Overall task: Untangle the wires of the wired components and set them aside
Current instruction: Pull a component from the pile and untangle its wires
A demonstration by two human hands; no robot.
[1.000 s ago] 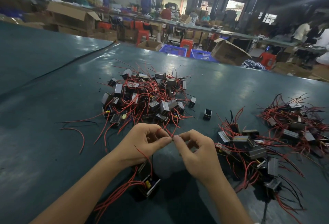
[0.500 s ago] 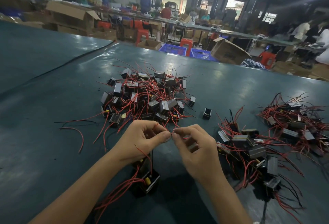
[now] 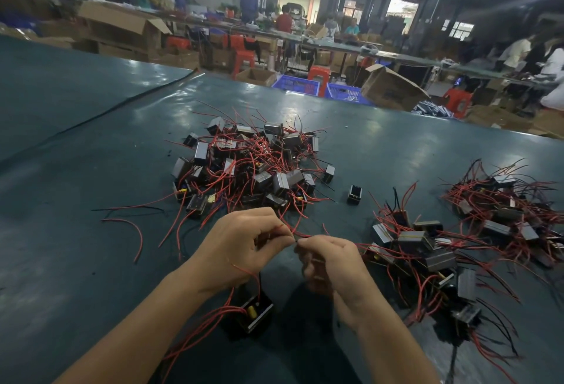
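A worker's left hand (image 3: 244, 246) and right hand (image 3: 332, 264) meet low over a dark green desk (image 3: 76, 261) in a crowded workshop. Each grip is closed to a fingertip pinch on the same thin red wire (image 3: 300, 234), which appears to belong to the black wired component (image 3: 254, 315) lying on the desk just below the left wrist, its other red leads trailing toward the near edge. Beyond the hands, a central heap (image 3: 250, 167) of the same parts sits knotted in red and black leads and looks yet to be worked through. To the right lie two looser spreads, a near group (image 3: 421, 249) just beside the right hand and a far group (image 3: 503, 209). They look like pieces already freed and set aside, though their wires cross one another. A lone component (image 3: 354, 194) stands between the heap and the near group, and a stray red lead (image 3: 135, 231) curls on the desk to the left. By the lie of the piles the job seems about half done — the piece in hand is not yet freed or put down. Behind are a cardboard box (image 3: 393, 87), blue crates (image 3: 345, 93) and other workers (image 3: 284, 22).
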